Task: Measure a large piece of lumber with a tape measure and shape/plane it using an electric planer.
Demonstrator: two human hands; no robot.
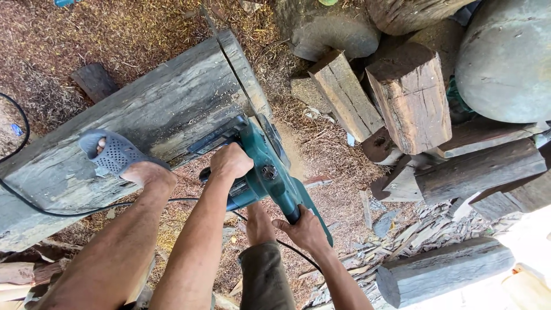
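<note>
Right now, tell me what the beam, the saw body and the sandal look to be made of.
Beam: weathered grey wood, rough, with visible grain and cracks. Saw body: likely moulded plastic, teal with a smooth, slightly glossy surface. Sandal: probably rubber or foam, grey, matte, perforated with small holes.

Sawdust and wood chips (115, 34) cover the ground. To the right lie cut timber blocks: a thick squared block (410, 97) (dark on its end face), a slimmer wedge-like piece (344, 95) just beside it, and a round log (445, 272) lower down. A large grey rounded stone (505, 57) sits at the upper right.
</note>
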